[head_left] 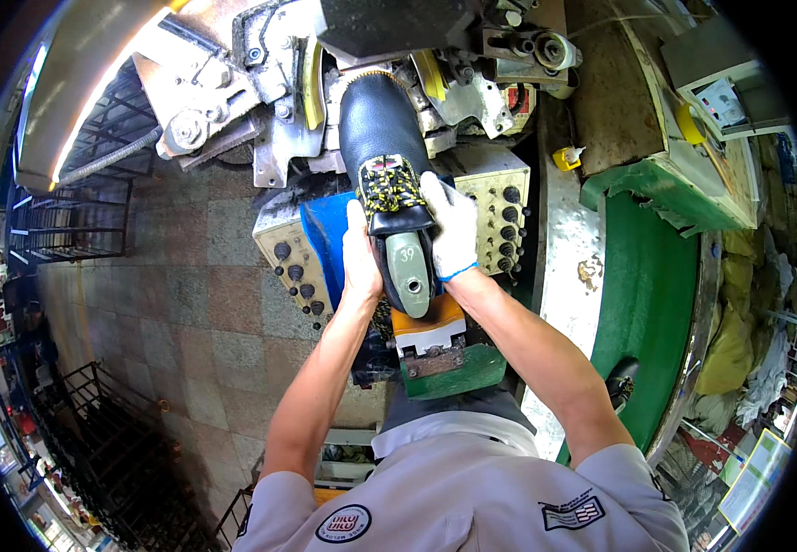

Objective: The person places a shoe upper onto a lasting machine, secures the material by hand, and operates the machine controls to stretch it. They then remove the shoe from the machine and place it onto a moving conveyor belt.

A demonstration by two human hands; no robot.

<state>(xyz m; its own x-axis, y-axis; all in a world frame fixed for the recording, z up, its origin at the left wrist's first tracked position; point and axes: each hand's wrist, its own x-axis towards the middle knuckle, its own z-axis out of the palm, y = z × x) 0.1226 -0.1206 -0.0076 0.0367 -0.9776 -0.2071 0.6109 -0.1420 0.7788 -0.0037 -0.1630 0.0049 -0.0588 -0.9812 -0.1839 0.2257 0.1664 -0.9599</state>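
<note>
A black leather shoe upper (378, 129) with yellow-and-black laces (393, 190) is stretched over a grey-green shoe last (407, 262). Its toe points away from me, in among the jaws of a machine (288, 101). My left hand (360, 258) presses along the left side near the heel. On the opposite side, my right hand (454, 230), in a white glove with a blue cuff, grips the shoe beside the laces. Both hands are closed about it, though some fingers are hidden behind the shoe. Below the heel is an orange pad (428, 317) on a bracket.
Panels with black knobs (503, 216) flank the shoe. A green conveyor belt (633, 313) runs along the right, carrying another dark shoe (621, 379). Past it stands a green-edged bench (674, 189). Black metal racks (108, 442) are at the left on the tiled floor.
</note>
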